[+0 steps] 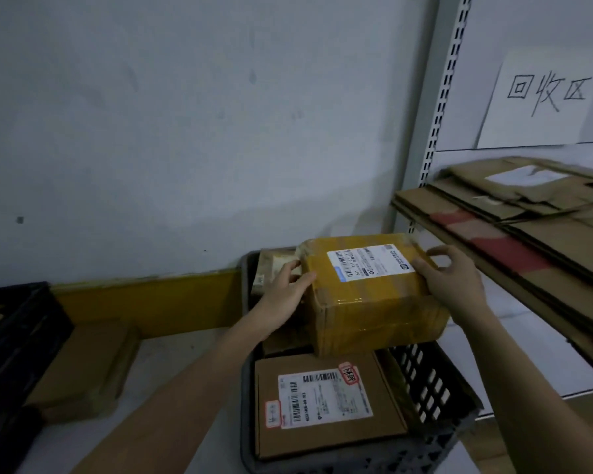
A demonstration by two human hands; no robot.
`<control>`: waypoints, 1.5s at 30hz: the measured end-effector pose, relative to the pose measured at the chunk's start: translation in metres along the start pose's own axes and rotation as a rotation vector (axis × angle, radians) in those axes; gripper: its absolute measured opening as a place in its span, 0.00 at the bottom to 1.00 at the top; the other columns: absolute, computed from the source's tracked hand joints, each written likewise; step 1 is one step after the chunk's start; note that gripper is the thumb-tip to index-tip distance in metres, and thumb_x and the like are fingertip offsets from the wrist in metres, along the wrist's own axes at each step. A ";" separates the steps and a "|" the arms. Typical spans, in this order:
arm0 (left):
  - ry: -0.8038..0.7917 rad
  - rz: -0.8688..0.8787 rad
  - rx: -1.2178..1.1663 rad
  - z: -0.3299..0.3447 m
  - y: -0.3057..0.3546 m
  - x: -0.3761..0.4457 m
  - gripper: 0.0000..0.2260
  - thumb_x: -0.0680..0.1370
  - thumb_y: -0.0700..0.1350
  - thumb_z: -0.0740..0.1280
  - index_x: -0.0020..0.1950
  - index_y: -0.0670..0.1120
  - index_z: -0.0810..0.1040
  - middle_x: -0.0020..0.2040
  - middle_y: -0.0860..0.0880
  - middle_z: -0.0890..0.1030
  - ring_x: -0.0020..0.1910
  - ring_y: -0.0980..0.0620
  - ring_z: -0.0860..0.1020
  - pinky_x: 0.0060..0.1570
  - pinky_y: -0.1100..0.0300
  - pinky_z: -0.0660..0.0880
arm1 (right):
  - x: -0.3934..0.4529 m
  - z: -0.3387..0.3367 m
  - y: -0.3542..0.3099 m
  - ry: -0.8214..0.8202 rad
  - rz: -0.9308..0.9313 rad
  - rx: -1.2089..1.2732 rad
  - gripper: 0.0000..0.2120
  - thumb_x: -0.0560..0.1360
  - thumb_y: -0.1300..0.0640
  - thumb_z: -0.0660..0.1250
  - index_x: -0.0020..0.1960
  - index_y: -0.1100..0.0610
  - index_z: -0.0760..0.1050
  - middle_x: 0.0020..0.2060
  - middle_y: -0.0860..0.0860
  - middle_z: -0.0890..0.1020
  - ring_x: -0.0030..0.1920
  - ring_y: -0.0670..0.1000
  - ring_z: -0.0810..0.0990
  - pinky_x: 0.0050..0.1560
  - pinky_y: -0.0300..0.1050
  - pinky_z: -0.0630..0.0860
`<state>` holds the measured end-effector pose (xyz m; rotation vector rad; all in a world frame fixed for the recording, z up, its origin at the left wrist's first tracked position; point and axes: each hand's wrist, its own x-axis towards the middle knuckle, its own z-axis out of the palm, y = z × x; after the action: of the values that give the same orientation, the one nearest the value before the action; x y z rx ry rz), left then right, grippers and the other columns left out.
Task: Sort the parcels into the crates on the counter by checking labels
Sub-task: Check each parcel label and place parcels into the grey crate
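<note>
- Presently, a person's left hand [285, 285] and right hand [451, 275] grip opposite ends of a yellow-taped cardboard parcel [374, 292], fingers curled over its edges, the white shipping label [370, 261] facing up.
- The parcel sits over the far half of a dark grey slotted plastic crate [435, 381] on the pale desk [172, 364]; whether it rests on the boxes beneath or hangs just above them cannot be told.
- To do this step well, by this view, keep the parcel level with the label upward, read it before letting go, then set it flat so it neither tips on the crate wall nor covers the label below.
- Counted in this crate: three parcels, namely the held one, a flat brown cardboard box with a white barcode label [326, 405] nearer the camera, and a pale taped box [271, 265] partly hidden behind the left hand.
- Two crates show: the grey one and a black plastic crate [11, 343] at far left.
- A brown cardboard box [89, 364] lies on the desk between the crates.
- Flattened cardboard sheets [514, 220] are stacked on a shelf at right, under a handwritten paper sign [545, 97].
</note>
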<state>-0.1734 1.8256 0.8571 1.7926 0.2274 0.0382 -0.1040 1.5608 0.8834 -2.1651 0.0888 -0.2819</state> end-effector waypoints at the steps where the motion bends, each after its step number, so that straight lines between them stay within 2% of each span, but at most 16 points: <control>1: 0.017 -0.008 -0.001 0.000 -0.001 0.002 0.27 0.80 0.60 0.63 0.77 0.56 0.61 0.64 0.54 0.75 0.51 0.61 0.74 0.43 0.65 0.68 | 0.001 0.004 -0.001 0.016 -0.022 -0.038 0.17 0.76 0.43 0.70 0.61 0.49 0.75 0.59 0.54 0.81 0.58 0.57 0.79 0.59 0.59 0.76; 4: 0.056 -0.018 0.012 -0.001 0.007 0.009 0.27 0.81 0.60 0.62 0.78 0.57 0.60 0.59 0.58 0.72 0.49 0.62 0.72 0.40 0.65 0.67 | 0.009 0.015 -0.008 0.028 -0.048 -0.077 0.17 0.77 0.43 0.68 0.62 0.49 0.75 0.60 0.53 0.81 0.58 0.56 0.79 0.57 0.57 0.76; 10: 0.044 -0.051 0.077 -0.007 0.022 0.030 0.23 0.82 0.59 0.57 0.76 0.52 0.67 0.68 0.51 0.74 0.62 0.50 0.73 0.49 0.57 0.70 | 0.031 0.023 -0.024 -0.077 0.012 -0.178 0.17 0.79 0.45 0.66 0.64 0.51 0.74 0.61 0.55 0.80 0.55 0.56 0.77 0.50 0.52 0.76; 15: 0.030 0.013 -0.036 -0.014 0.024 0.036 0.16 0.83 0.56 0.57 0.69 0.57 0.74 0.58 0.58 0.80 0.52 0.61 0.78 0.43 0.64 0.72 | 0.041 0.006 -0.045 -0.041 -0.031 -0.168 0.20 0.76 0.42 0.69 0.64 0.51 0.75 0.60 0.53 0.80 0.57 0.58 0.78 0.55 0.59 0.78; 17: 0.063 0.044 -0.102 -0.022 0.023 0.043 0.11 0.84 0.53 0.57 0.60 0.61 0.78 0.53 0.59 0.84 0.47 0.60 0.83 0.41 0.65 0.78 | 0.042 -0.004 -0.055 -0.122 -0.023 -0.078 0.25 0.74 0.41 0.70 0.66 0.52 0.72 0.60 0.52 0.77 0.54 0.56 0.78 0.48 0.57 0.80; 19: 0.078 0.064 -0.170 -0.030 0.026 0.053 0.11 0.84 0.50 0.57 0.56 0.61 0.79 0.51 0.57 0.85 0.48 0.58 0.84 0.43 0.61 0.81 | 0.040 -0.011 -0.063 -0.272 -0.024 0.022 0.26 0.74 0.39 0.70 0.66 0.49 0.68 0.55 0.49 0.76 0.48 0.52 0.78 0.37 0.47 0.78; 21: 0.037 0.091 -0.197 -0.035 0.031 0.061 0.13 0.84 0.47 0.58 0.64 0.62 0.74 0.50 0.58 0.86 0.51 0.57 0.84 0.45 0.60 0.81 | 0.037 -0.014 -0.068 -0.317 -0.060 0.084 0.30 0.72 0.37 0.71 0.67 0.47 0.64 0.55 0.47 0.74 0.50 0.50 0.77 0.41 0.43 0.78; 23: -0.002 0.133 -0.177 -0.036 0.037 0.069 0.18 0.84 0.44 0.58 0.72 0.61 0.68 0.53 0.58 0.85 0.53 0.57 0.84 0.48 0.60 0.81 | 0.035 -0.013 -0.066 -0.257 -0.070 0.164 0.38 0.70 0.38 0.73 0.72 0.48 0.58 0.59 0.48 0.70 0.55 0.53 0.75 0.48 0.48 0.77; 25: -0.002 0.166 -0.168 -0.036 0.043 0.076 0.20 0.84 0.43 0.59 0.76 0.56 0.68 0.59 0.56 0.83 0.56 0.57 0.83 0.53 0.60 0.80 | 0.032 -0.011 -0.059 -0.260 -0.044 0.232 0.44 0.69 0.39 0.75 0.74 0.46 0.52 0.58 0.47 0.69 0.53 0.52 0.76 0.45 0.46 0.76; 28: -0.002 0.187 -0.129 -0.039 0.048 0.083 0.19 0.84 0.43 0.58 0.75 0.53 0.70 0.51 0.62 0.84 0.51 0.60 0.84 0.46 0.66 0.80 | 0.022 -0.016 -0.048 -0.257 -0.001 0.278 0.47 0.62 0.35 0.75 0.71 0.46 0.53 0.51 0.42 0.71 0.47 0.46 0.76 0.38 0.42 0.76; 31: -0.060 0.188 -0.094 -0.036 0.051 0.083 0.18 0.85 0.42 0.57 0.75 0.53 0.71 0.53 0.59 0.82 0.50 0.59 0.84 0.46 0.65 0.80 | 0.012 -0.020 -0.042 -0.185 0.002 0.264 0.46 0.61 0.33 0.76 0.67 0.48 0.55 0.55 0.46 0.74 0.51 0.48 0.78 0.45 0.45 0.78; 34: -0.086 0.222 -0.070 -0.032 0.056 0.081 0.17 0.85 0.43 0.57 0.73 0.55 0.72 0.55 0.56 0.82 0.52 0.58 0.84 0.48 0.64 0.80 | 0.002 -0.017 -0.039 -0.034 -0.001 0.246 0.43 0.66 0.36 0.76 0.68 0.50 0.55 0.63 0.53 0.75 0.60 0.56 0.78 0.61 0.57 0.78; 38: -0.086 0.308 -0.110 -0.042 0.066 0.079 0.15 0.85 0.43 0.59 0.62 0.61 0.80 0.59 0.53 0.83 0.52 0.54 0.84 0.47 0.61 0.81 | -0.018 -0.020 -0.035 0.153 -0.110 0.323 0.45 0.67 0.36 0.75 0.72 0.41 0.51 0.51 0.46 0.79 0.52 0.48 0.80 0.54 0.51 0.75; 41: -0.097 0.370 -0.134 -0.048 0.075 0.079 0.16 0.84 0.43 0.61 0.56 0.62 0.83 0.59 0.52 0.83 0.53 0.53 0.84 0.47 0.60 0.81 | -0.025 -0.020 -0.039 0.061 -0.156 0.213 0.37 0.62 0.29 0.72 0.65 0.41 0.65 0.62 0.51 0.73 0.63 0.54 0.74 0.62 0.57 0.75; 43: -0.087 0.407 -0.151 -0.047 0.081 0.079 0.16 0.83 0.41 0.61 0.54 0.61 0.84 0.57 0.53 0.84 0.52 0.54 0.84 0.47 0.61 0.81 | -0.029 -0.019 -0.042 -0.012 -0.171 0.303 0.31 0.60 0.29 0.74 0.56 0.43 0.70 0.59 0.49 0.77 0.59 0.51 0.80 0.58 0.56 0.80; 45: -0.060 0.430 -0.151 -0.045 0.086 0.080 0.15 0.83 0.41 0.63 0.54 0.59 0.84 0.54 0.54 0.85 0.52 0.54 0.84 0.48 0.60 0.81 | -0.032 -0.019 -0.043 -0.024 -0.181 0.389 0.29 0.61 0.34 0.77 0.53 0.47 0.71 0.51 0.47 0.83 0.49 0.46 0.85 0.48 0.51 0.84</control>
<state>-0.0906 1.8646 0.9428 1.6602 -0.2027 0.2997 -0.1410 1.5755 0.9233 -1.7906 -0.1648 -0.3454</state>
